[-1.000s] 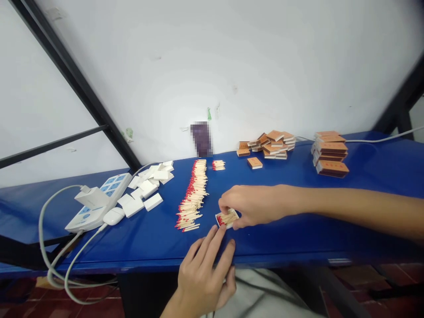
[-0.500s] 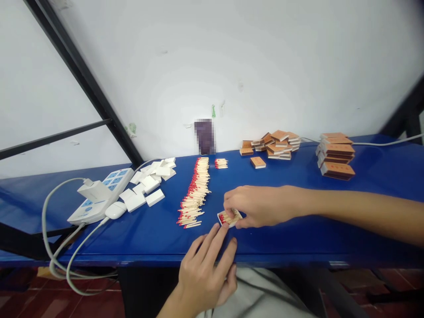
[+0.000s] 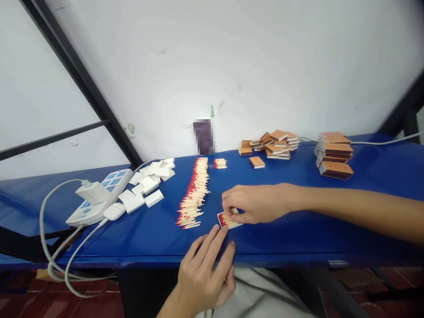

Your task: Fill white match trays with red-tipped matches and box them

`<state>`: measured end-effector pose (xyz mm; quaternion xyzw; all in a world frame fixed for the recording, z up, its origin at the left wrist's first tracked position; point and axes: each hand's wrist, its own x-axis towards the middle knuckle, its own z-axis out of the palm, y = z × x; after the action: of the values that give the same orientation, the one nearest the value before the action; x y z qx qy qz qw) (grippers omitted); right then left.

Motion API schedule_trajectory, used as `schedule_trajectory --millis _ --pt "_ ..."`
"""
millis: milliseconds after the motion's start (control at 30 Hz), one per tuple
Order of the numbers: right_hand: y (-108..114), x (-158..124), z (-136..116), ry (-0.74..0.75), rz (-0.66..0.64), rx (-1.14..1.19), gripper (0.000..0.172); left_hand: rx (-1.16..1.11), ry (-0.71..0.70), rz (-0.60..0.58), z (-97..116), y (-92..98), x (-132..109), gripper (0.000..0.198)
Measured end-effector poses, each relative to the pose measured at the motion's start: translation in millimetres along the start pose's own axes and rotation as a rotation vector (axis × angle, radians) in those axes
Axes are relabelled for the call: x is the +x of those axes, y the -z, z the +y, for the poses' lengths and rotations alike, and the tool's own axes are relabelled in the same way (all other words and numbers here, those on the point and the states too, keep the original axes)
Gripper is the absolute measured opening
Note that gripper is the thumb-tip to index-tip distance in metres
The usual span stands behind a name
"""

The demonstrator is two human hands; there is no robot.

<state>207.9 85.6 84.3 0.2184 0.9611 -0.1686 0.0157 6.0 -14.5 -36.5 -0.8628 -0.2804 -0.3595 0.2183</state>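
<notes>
Open matchbox tray (image 3: 235,226) sits on the surface (image 3: 281,240), between the hands, near the front edge. Matches (image 3: 226,221) inside it, red heads toward the left end.

Right hand (image 3: 255,202) covers the tray's far right part. Thumb and fingertips bunched close together over the matches; cannot tell if the grip is clamped on any or just pressing. Left hand (image 3: 205,274) is loose, fingers extended and spread a little, a fingertip at the tray's near left corner. It looks like a light brace, no pinch.

Main risk: tray skids or tips if the right hand pushes sideways, since the left probably holds it by little more than a fingertip. Second: matches may end up crossed or riding above the rim if pressed unevenly; thin walls could bow.

Loose match row (image 3: 195,192) lies left of the tray, well within reach of a stray left-hand swipe; that would scatter it. Small match batch (image 3: 220,164) behind could get mixed in likewise.

Farther out: white tray pile (image 3: 154,176) left, single matchbox (image 3: 257,162) and jumbled matchbox pile (image 3: 277,145) at back right. Matchbox stack (image 3: 335,154) is uneven; a bump from the right forearm could topple it.
</notes>
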Motion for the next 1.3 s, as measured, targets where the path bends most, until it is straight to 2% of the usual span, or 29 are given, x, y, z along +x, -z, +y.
schedule_trajectory --millis 733,800,933,1033,1167,1300 --pt "3 -1 2 0.003 0.025 0.021 0.013 0.001 0.013 0.019 2 -0.4 -1 0.036" --pt "4 2 14 -0.051 0.073 -0.042 0.012 0.002 0.014 0.023 2 0.1 0 0.036" --pt "0 14 56 -0.283 0.268 -0.198 0.013 0.000 0.011 0.024 2 0.0 1 0.035" --pt "-7 25 88 -0.447 0.362 -0.250 0.021 0.004 0.011 0.027 2 -0.6 1 0.035" --pt "-20 34 111 -0.518 0.408 -0.245 0.036 0.014 0.009 0.027 2 -0.8 1 0.035" --pt "-29 38 118 -0.460 0.422 -0.271 0.043 0.023 0.012 0.016 2 -0.6 1 0.035"
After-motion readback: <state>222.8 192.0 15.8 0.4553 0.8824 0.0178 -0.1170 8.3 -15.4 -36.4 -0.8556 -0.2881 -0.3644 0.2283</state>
